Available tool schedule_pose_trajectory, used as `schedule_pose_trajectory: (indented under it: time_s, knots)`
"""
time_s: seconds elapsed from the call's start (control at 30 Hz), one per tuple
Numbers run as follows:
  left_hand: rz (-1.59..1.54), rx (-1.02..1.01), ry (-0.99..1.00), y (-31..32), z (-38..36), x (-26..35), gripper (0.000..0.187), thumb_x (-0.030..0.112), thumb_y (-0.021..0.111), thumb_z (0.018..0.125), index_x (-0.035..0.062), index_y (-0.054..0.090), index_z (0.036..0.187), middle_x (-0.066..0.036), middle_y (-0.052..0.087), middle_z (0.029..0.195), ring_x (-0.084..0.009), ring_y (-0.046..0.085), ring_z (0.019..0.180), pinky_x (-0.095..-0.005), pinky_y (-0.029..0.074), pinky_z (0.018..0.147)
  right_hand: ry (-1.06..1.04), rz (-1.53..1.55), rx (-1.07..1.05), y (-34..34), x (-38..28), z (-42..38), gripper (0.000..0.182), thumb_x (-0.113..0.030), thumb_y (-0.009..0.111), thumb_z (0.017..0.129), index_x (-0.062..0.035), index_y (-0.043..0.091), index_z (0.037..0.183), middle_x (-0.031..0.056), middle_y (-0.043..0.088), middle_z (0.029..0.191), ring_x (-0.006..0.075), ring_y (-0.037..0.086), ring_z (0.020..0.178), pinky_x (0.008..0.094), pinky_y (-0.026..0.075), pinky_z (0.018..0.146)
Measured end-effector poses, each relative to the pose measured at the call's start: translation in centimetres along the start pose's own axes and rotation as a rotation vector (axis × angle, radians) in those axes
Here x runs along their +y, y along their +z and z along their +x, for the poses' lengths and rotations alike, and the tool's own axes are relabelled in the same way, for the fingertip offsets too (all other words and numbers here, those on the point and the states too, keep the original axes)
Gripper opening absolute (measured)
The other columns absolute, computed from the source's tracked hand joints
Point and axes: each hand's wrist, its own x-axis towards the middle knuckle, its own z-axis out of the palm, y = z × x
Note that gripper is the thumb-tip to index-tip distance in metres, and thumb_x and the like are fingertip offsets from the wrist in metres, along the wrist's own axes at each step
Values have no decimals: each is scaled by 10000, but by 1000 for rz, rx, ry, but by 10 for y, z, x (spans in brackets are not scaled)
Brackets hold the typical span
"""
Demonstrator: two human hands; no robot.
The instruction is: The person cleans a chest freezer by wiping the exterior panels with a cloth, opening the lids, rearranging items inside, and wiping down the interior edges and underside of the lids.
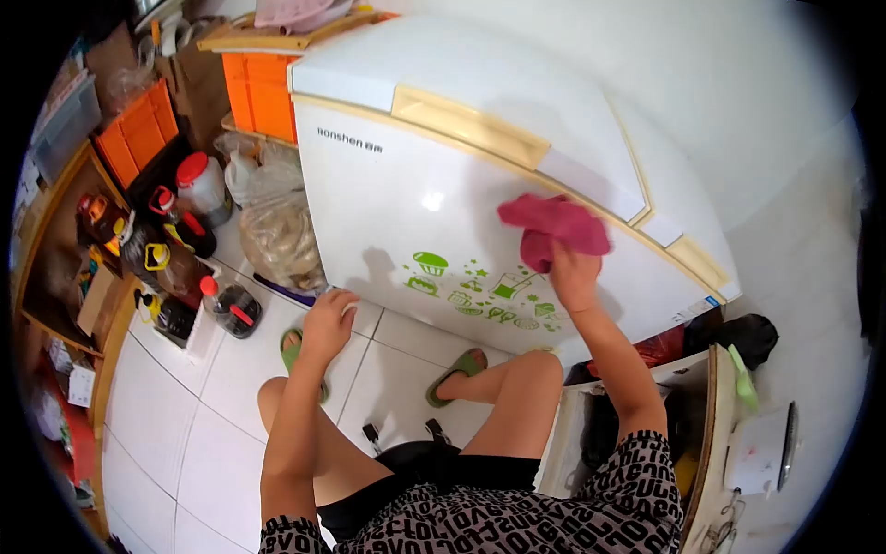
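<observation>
A dark pink cloth [558,226] lies against the upper front of a white chest freezer [369,203], just under its cream-coloured lid edge. My right hand [574,275] is closed on the lower part of the cloth, which hides some of the fingers. My left hand [330,319] hangs above the tiled floor in front of the freezer, its fingers loosely curled but apart, with nothing in them. Green printed pictures [506,286] show on the freezer front, to the left of and below the cloth.
Several bottles [231,307] and a red-lidded jar [203,189] stand on the floor at the left, beside a filled plastic bag [277,231]. Orange crates [258,97] are behind them. At the right is an open cabinet [706,415]. Green slippers [459,374] are on my feet.
</observation>
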Motion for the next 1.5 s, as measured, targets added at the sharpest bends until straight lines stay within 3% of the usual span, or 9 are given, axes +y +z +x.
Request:
schedule_pose_trajectory:
  time_s: [0.07,0.27,0.4,0.47,0.77,0.97,1.23,1.3,1.5]
  knots:
    - [-6,85,16,-21,25,24,202,65,650,811,85,665,1012,-111,644,1080,-336,600,997,-409,497,844,5,-22,343,-25,11,35,375,-18,663,730,-56,646,1103,174,590,1209,416,562,1054,505,435,887]
    - [152,377,200,-88,126,70,250,73,635,825,75,643,1074,-144,611,1162,-352,560,1090,-421,457,921,127,51,52,-8,21,128,621,-157,744,703,-137,551,1294,144,585,1165,311,599,1026,428,511,811]
    - [246,575,313,-94,193,121,269,116,638,833,85,637,1100,-143,581,1219,-348,533,1118,-423,438,942,51,198,-130,28,-43,212,401,-220,678,772,-86,595,1141,113,619,1059,271,621,995,396,540,754]
    - [171,605,376,-89,209,152,284,144,620,863,70,625,1138,-142,555,1271,-335,515,1161,-421,409,987,-35,-28,5,39,-74,231,243,-136,583,819,-58,623,1046,140,613,972,315,622,947,408,537,718]
    - [371,497,485,-116,256,137,355,223,648,853,69,604,1169,-136,533,1300,-347,486,1195,-443,407,1000,249,106,37,-64,87,59,488,3,704,617,-123,658,1086,79,634,1201,276,620,1054,393,513,844]
    - [402,540,-197,-133,346,48,546,480,580,885,90,573,1267,-203,502,1338,-392,439,1243,-463,365,1038,248,239,-158,-82,34,132,555,-25,719,647,-124,627,1186,84,573,1310,277,558,1193,389,493,924]
    - [454,172,-568,-159,374,50,790,664,527,821,55,540,1324,-253,534,1321,-394,484,1253,-443,389,1023,-18,731,-473,8,60,194,444,-262,601,923,-108,540,1334,108,406,1481,333,364,1370,411,325,1111]
    - [450,108,-588,-168,381,41,807,679,501,831,26,557,1302,-263,560,1290,-384,522,1228,-437,407,1008,61,945,-739,9,112,181,472,-243,547,958,-127,473,1410,83,312,1550,274,195,1460,397,154,1184]
    - [477,142,-541,-165,361,70,750,663,419,877,9,654,1160,-228,628,1202,-369,586,1147,-433,439,965,791,202,-708,65,278,148,631,-551,298,973,-178,342,1479,141,351,1504,302,266,1415,459,221,1144]
